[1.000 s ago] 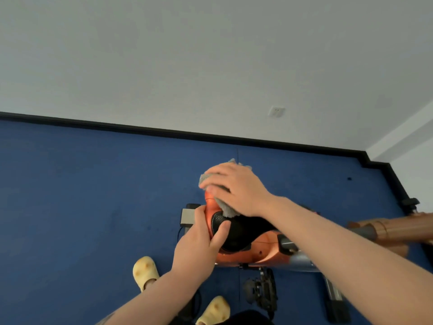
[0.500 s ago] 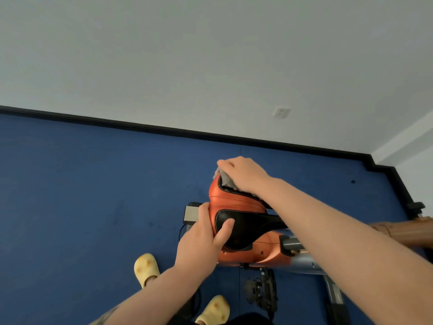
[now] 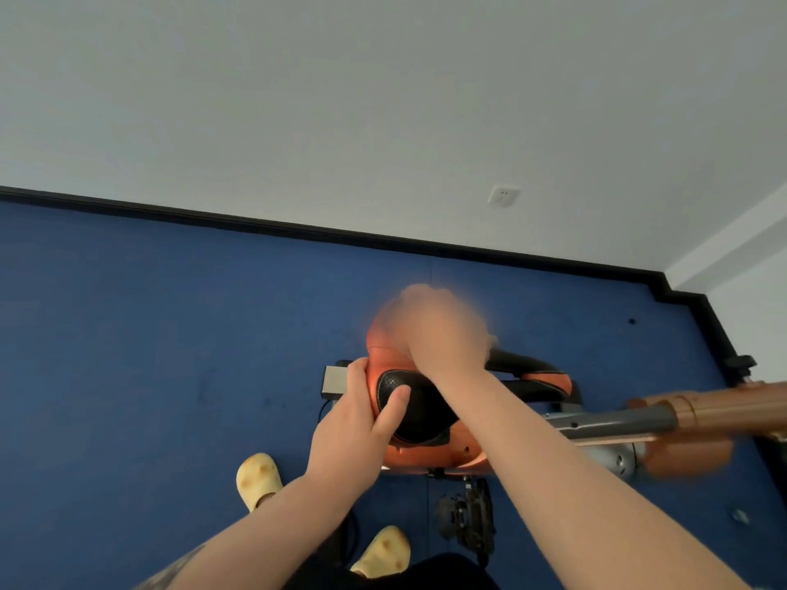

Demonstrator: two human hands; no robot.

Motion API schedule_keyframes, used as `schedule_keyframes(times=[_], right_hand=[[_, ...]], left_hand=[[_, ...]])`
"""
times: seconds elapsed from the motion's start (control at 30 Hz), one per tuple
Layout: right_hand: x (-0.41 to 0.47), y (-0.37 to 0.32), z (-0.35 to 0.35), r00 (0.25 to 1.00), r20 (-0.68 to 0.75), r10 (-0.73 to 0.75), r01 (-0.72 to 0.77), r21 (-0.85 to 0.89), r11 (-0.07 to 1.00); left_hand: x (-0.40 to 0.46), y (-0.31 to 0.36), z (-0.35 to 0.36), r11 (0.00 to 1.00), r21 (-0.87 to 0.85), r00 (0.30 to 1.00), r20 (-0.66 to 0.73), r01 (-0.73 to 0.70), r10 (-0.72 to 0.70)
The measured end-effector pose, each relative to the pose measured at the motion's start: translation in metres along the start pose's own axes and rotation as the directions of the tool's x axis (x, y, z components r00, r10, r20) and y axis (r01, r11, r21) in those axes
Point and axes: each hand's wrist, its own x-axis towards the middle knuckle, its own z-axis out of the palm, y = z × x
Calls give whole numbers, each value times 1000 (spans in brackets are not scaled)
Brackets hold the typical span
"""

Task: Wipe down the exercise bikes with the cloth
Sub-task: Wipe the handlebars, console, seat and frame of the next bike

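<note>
Cloth: not clearly visible now; only a faint pale scrap shows at the right edge of the right hand (image 3: 443, 330), too blurred to be sure. Judging by the task, it sits under that hand, on the far end of the saddle (image 3: 419, 413).

Saddle is orange with black padded panels, seen from above, mid-frame over the blue floor (image 3: 149, 355). Right hand is on top of the saddle's far, orange end, heavily motion-blurred. Fingers look bent down over the saddle, but whether they clamp the cloth or just press it flat, cannot tell.

Left hand (image 3: 355, 423) steadies the near-left side of the saddle: thumb lies on the black perforated panel, fingers wrap round the orange edge. Firm hold on the saddle.

Progress, as a judgement: saddle wipe is underway, working the far end. No visible wet or clean marks, so can't say how much of the saddle is covered. The frame (image 3: 604, 423) running right, grey tube into copper-orange section, and the pedal (image 3: 468, 517) below the saddle have no hand on them. Handlebars and any other bikes are out of view. So most of the task likely remains.

Around: small grey box (image 3: 334, 381) just beside the left fingers, with a cord beneath. Yellow clogs (image 3: 257, 479) on the floor, near the bottom. White wall with socket (image 3: 504, 195), black skirting.
</note>
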Motion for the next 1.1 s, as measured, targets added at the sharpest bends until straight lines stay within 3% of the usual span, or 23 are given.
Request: schedule_keyframes(times=[0.07,0.1,0.13,0.2,0.23,0.27,0.33,0.4,0.43,0.5,0.53,0.57,0.63,0.7,0.73,0.83,0.87,0.93,1.0,1.03,1.1], right_hand=[[-8,10,-8,959,25,-284,277,149,949],[-6,24,-14,934,85,-346,320,228,919],[0,34,-18,936,172,-309,254,279,926],[23,42,-20,921,385,-56,-51,263,963],[31,36,-17,901,433,16,-126,226,966],[33,24,-16,902,431,11,-97,177,979],[25,2,-4,927,294,-232,199,140,970],[19,-6,-4,837,254,-485,463,146,874],[26,-4,-8,821,302,-485,444,196,874],[44,2,-18,846,452,-281,131,336,933],[49,2,-19,844,492,-214,48,329,943],[47,-2,-20,842,489,-227,96,279,955],[34,-18,-15,818,394,-420,392,154,907],[22,-26,-12,694,376,-614,626,107,773],[26,-26,-14,689,412,-597,592,156,791],[47,-21,-14,811,469,-349,267,234,935],[47,-22,-14,821,463,-334,279,185,942],[36,-21,-11,798,404,-447,456,81,886],[24,-13,-11,760,309,-571,552,157,819],[21,-10,-13,777,302,-553,507,222,833],[17,-2,-18,880,292,-375,286,303,909]], left_hand=[[0,1,-2,1000,20,1000,20,-10,9],[0,1,-2,1000,27,1000,27,-12,11],[0,1,-3,1000,26,1000,25,-9,9],[0,2,-2,1000,10,1000,10,-2,2],[0,2,-1,1000,-3,1000,5,5,-5],[-1,1,0,1000,-16,1000,2,12,-12],[-2,1,0,999,-24,1000,6,23,-23],[-1,2,-2,1000,1,1000,21,20,-20],[1,2,-3,1000,20,1000,27,13,-14],[2,2,-4,999,38,999,28,15,-16],[1,2,-4,999,39,999,24,20,-21],[0,1,-3,999,36,999,22,24,-25],[-3,1,-2,999,11,999,28,40,-40],[-2,1,-1,999,-3,999,29,46,-45],[0,1,-2,999,-1,999,29,44,-44],[1,4,-4,999,20,999,32,38,-38],[0,4,-5,999,22,999,36,36,-37],[-3,3,-5,999,7,998,55,36,-37],[-2,2,-6,998,-42,996,77,43,-40],[1,1,-8,996,-79,995,90,44,-37],[6,1,-12,985,-169,993,112,42,-23]])
